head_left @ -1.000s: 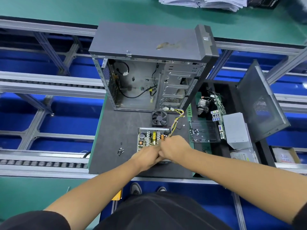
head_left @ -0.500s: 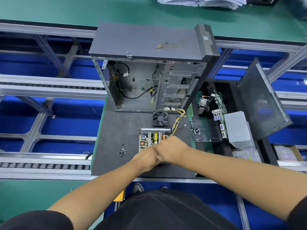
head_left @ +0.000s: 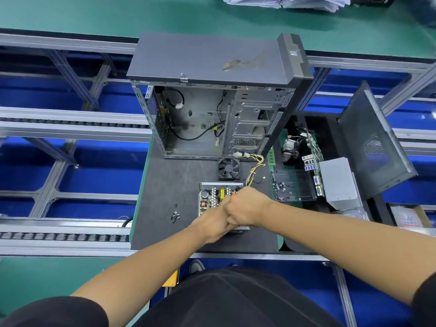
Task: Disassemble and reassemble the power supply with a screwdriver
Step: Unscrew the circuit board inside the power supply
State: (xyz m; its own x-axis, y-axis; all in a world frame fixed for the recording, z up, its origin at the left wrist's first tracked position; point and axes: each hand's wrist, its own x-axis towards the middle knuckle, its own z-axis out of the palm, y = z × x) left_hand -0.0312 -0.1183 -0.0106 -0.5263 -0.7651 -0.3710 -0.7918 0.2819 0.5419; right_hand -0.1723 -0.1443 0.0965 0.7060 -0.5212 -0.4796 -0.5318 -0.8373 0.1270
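Both hands' fingers hidden; screwdriver unseen. Right hand [head_left: 245, 206] and left hand [head_left: 212, 223] cover power supply's [head_left: 212, 197] near half.

Grey computer case [head_left: 203, 57] — black fan [head_left: 228, 168], yellow-black wires [head_left: 254, 167]

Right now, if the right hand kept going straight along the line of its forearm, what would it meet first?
The right hand points leftward along its forearm and already presses against the left hand above the open power supply. So the left hand comes first; the loose screws lie farther left, lower on the mat, though depth is unclear.
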